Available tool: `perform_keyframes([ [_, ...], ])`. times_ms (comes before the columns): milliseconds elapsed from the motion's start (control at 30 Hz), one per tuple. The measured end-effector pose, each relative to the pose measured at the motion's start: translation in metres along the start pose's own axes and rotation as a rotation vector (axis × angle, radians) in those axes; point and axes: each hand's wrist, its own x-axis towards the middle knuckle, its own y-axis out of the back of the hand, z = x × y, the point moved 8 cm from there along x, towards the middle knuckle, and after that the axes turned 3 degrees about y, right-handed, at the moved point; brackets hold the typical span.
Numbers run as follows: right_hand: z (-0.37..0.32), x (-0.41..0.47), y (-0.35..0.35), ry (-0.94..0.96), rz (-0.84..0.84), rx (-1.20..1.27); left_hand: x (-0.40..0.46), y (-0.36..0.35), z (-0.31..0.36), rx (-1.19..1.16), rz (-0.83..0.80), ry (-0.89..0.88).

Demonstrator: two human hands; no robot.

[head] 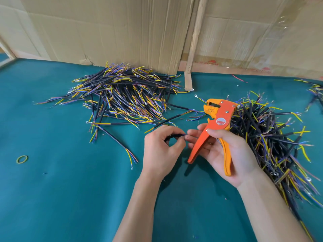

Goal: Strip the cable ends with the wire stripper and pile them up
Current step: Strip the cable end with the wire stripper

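I count two heaps of cut cables on the green worktop: one far pile toward the cardboard wall, one near pile at my right. There is one orange wire stripper, gripped in my right hand, thumb over its handles; its round red label is too small for me to read. My left hand pinches one black cable, whose tip meets the right fingertips. One yellow rubber band lies alone at left. A few loose cables lie between the heaps.
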Motion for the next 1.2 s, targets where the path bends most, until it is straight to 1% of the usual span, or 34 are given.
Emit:
perform_keyframes([
  [233, 0.001, 0.000, 0.000, -0.008, 0.025, 0.123, -0.001, -0.001, 0.003, 0.015, 0.001, -0.020],
  [367, 0.006, -0.001, -0.002, -0.028, 0.078, 0.260, -0.002, -0.002, 0.007, -0.001, 0.005, -0.031],
  [500, 0.008, 0.000, -0.005, -0.013, 0.097, 0.366, -0.002, 0.001, 0.008, -0.020, 0.050, -0.036],
  [567, 0.009, 0.000, -0.007, 0.004, 0.103, 0.374, -0.003, 0.002, 0.008, -0.024, 0.076, -0.032],
  [700, 0.003, 0.001, -0.001, 0.097, 0.096, 0.296, -0.003, 0.006, 0.003, 0.017, 0.137, -0.026],
  [767, -0.007, 0.001, 0.006, 0.168, 0.112, 0.153, -0.003, 0.009, 0.002, 0.024, 0.167, -0.026],
  [800, -0.011, 0.001, 0.012, 0.212, 0.150, 0.017, -0.003, 0.009, 0.002, 0.041, 0.170, -0.039],
  [900, -0.027, -0.004, 0.024, 0.361, 0.356, -0.556, -0.005, 0.002, 0.008, 0.143, 0.136, -0.119],
  [933, -0.030, -0.006, 0.021, 0.402, 0.394, -0.727, -0.006, -0.001, 0.010, 0.176, 0.123, -0.145],
  [1000, -0.033, -0.011, 0.013, 0.462, 0.419, -0.976, -0.009, -0.006, 0.015, 0.217, 0.111, -0.200],
  [1067, -0.036, -0.013, 0.005, 0.511, 0.425, -1.127, -0.012, -0.008, 0.021, 0.248, 0.117, -0.241],
  [1200, -0.036, -0.013, -0.003, 0.542, 0.379, -1.248, -0.017, -0.009, 0.029, 0.263, 0.146, -0.294],
])
